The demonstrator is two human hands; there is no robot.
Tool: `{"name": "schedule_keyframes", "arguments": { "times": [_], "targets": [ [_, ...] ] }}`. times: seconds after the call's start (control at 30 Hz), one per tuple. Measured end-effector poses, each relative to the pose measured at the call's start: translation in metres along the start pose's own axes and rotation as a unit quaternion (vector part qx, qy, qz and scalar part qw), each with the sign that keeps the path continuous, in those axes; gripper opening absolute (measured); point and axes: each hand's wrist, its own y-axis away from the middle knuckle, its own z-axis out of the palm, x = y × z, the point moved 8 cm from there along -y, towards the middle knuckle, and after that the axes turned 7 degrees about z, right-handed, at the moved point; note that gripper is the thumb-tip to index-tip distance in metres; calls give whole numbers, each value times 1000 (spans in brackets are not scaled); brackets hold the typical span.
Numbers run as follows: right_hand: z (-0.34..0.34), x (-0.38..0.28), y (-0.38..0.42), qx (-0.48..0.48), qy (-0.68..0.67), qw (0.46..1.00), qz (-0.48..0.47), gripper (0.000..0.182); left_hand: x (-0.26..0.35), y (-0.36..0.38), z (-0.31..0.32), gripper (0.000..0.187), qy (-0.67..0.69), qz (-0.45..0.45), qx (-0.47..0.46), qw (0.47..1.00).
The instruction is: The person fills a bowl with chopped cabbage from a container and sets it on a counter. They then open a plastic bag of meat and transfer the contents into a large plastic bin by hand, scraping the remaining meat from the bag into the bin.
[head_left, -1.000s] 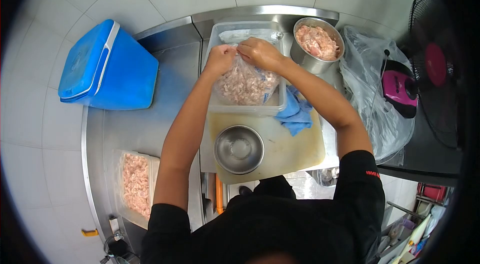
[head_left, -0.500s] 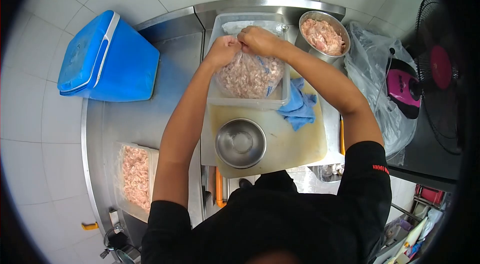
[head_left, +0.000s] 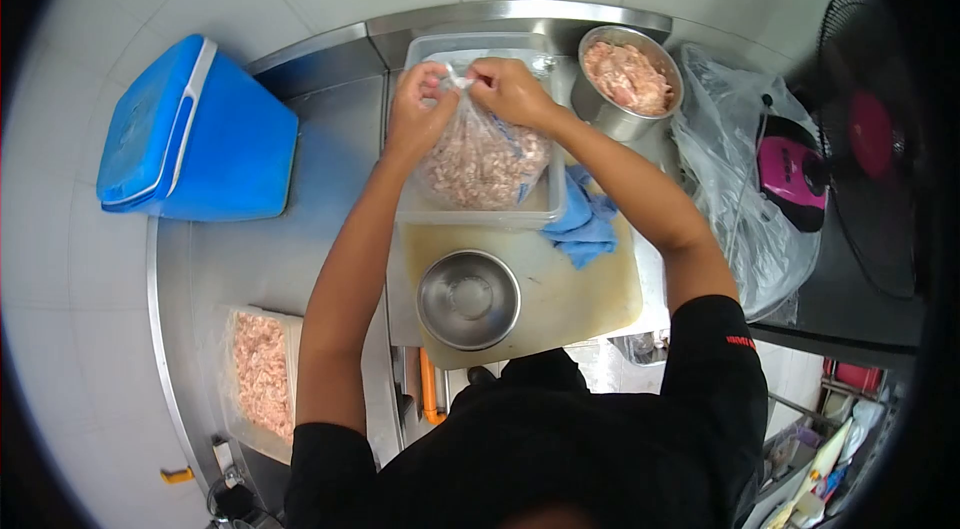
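Observation:
A clear plastic bag (head_left: 485, 164) full of chopped raw meat sits inside a clear plastic tub (head_left: 548, 204). Its neck is gathered and twisted at the top. My right hand (head_left: 510, 91) pinches the neck from the right. On the other side, my left hand (head_left: 412, 114) has curled fingers at the neck; its exact grip is partly hidden. In front of the tub, a steel bowl (head_left: 468, 299) rests on a cutting board (head_left: 570, 304). A blue cloth (head_left: 583, 229) lies beside the tub, on the board's right side.
A steel pot (head_left: 610, 114) of raw meat stands at the back right, near loose plastic sheeting (head_left: 725, 169) and a pink-and-black fan (head_left: 790, 169). To the left are a blue cooler (head_left: 220, 144) and a container of minced meat (head_left: 262, 379) on the steel counter (head_left: 330, 179).
My hands have moved slightly apart, and the bag's twisted neck now shows between them. My left fingers have loosened a little. The whole view has shifted slightly.

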Motion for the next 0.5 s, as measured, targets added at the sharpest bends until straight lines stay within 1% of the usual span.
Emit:
{"name": "schedule_keyframes", "arguments": {
  "times": [0.03,0.07,0.1,0.17,0.2,0.23,0.27,0.3,0.37,0.43,0.47,0.5],
  "targets": [
    [3,4,-3,-14,-20,1000,8,15,27,1,-2,21,-61,105,35,992],
    [2,2,-7,-24,5,1000,2,15,21,1,1,24,-55,70,21,996],
    [3,2,-6,-36,30,999,4,16,18,1,3,24,-41,71,8,997],
    [0,-5,-5,-22,75,996,-44,16,12,-2,15,24,-117,82,-48,989],
    [0,-8,-1,-5,74,995,-61,15,10,1,20,24,-104,81,-63,989],
    [-3,-12,0,13,74,994,-85,15,7,-1,19,22,-117,68,-61,989],
    [-5,-10,0,21,81,993,-78,15,6,-5,17,21,-134,57,-56,988],
    [-4,-12,4,29,90,992,-83,14,9,-6,17,21,-128,61,-64,988],
    [-2,-15,6,47,107,989,-85,14,17,-10,20,17,-149,103,-89,980],
    [-8,-9,13,53,100,992,-53,15,-9,-15,15,13,-163,81,-83,980],
    [-13,-6,17,66,114,991,-39,15,-16,-14,16,13,-142,33,-92,985],
    [-14,-2,18,50,70,996,-10,14,-18,-14,18,13,-125,-16,-98,987]
  ]
}}
